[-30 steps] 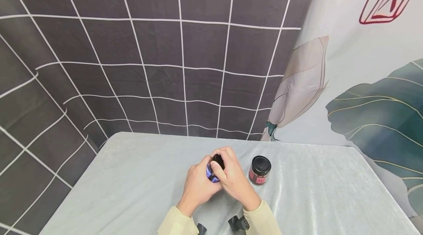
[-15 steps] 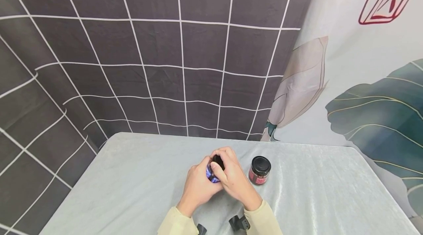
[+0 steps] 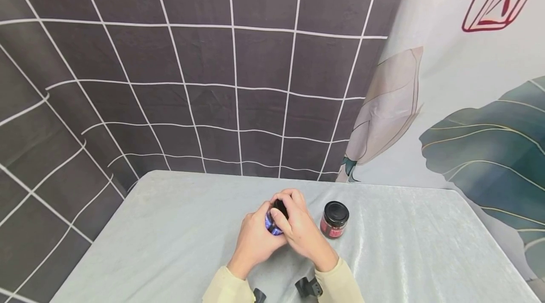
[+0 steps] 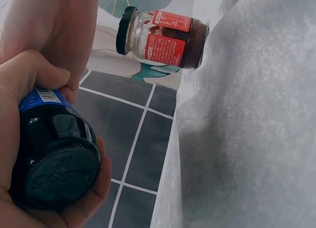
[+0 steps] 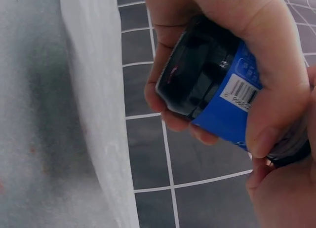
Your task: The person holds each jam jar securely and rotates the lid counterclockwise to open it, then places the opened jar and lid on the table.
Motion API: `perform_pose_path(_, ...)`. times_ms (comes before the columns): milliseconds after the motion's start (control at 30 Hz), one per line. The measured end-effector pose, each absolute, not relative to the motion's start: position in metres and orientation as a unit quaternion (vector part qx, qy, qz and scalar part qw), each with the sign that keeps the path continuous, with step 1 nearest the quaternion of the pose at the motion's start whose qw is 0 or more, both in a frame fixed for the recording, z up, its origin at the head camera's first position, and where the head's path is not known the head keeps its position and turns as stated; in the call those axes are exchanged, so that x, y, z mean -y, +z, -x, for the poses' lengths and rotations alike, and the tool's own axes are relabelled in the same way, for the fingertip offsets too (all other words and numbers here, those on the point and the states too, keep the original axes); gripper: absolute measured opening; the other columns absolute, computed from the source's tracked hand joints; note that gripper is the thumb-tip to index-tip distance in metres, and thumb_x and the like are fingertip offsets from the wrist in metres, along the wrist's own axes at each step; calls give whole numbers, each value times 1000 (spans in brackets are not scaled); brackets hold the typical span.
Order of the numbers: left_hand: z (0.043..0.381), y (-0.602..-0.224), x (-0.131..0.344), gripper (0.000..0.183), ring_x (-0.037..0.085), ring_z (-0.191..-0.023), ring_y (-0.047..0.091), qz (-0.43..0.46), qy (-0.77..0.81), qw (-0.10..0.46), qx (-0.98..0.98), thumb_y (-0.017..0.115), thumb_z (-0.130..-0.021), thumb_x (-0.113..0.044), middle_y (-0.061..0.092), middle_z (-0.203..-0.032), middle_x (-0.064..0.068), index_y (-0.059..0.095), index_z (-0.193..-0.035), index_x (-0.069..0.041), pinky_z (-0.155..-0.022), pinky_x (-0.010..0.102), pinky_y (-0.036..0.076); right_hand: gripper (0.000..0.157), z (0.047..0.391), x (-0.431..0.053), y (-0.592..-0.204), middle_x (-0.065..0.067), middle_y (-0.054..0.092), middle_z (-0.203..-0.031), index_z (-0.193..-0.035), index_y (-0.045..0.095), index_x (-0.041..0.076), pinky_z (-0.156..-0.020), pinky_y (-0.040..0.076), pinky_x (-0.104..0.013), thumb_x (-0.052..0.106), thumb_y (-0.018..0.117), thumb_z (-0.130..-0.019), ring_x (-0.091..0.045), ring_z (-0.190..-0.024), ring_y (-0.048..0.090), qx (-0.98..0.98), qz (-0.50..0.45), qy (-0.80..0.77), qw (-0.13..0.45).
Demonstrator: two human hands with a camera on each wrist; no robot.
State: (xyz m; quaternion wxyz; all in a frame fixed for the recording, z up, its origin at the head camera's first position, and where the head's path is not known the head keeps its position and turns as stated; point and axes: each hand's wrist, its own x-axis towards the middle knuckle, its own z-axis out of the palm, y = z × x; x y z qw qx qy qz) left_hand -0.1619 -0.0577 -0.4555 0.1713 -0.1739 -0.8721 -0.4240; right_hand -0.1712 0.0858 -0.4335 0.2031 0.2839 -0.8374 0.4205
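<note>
Both hands are on one glass jar with dark contents and a blue label (image 5: 224,117), held up over the table. My left hand (image 3: 254,239) grips the jar's body, its fingers wrapped round the glass and label. In the left wrist view the jar's embossed base (image 4: 61,176) faces the camera. My right hand (image 3: 301,232) grips the black lid (image 3: 281,206) from above, thumb on the near side. To the right of the hands, a second jar (image 3: 335,219) with a black lid and red label stands upright on the table; dark red contents show through its glass (image 4: 195,43).
A pale grey cloth covers the table (image 3: 170,227). Behind it hangs a dark curtain (image 3: 204,57) with a white grid, and on the right a white curtain (image 3: 447,71) with leaf prints. Black wrist mounts (image 3: 307,288) sit by the light sleeves.
</note>
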Motion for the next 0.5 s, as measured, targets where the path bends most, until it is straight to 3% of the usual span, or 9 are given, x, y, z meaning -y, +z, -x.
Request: perform_pose_path(500,162,-452,60,43,7,-65,61,173,-425,155,875,88,-68,-31,68,-78,-4,64,-100,-15,-60,26,50,21,168,-88,-427,1,52,-119,-118,63,13,-96,43,-40,24,53,-104,-17,-114,44,856,-281,397,177)
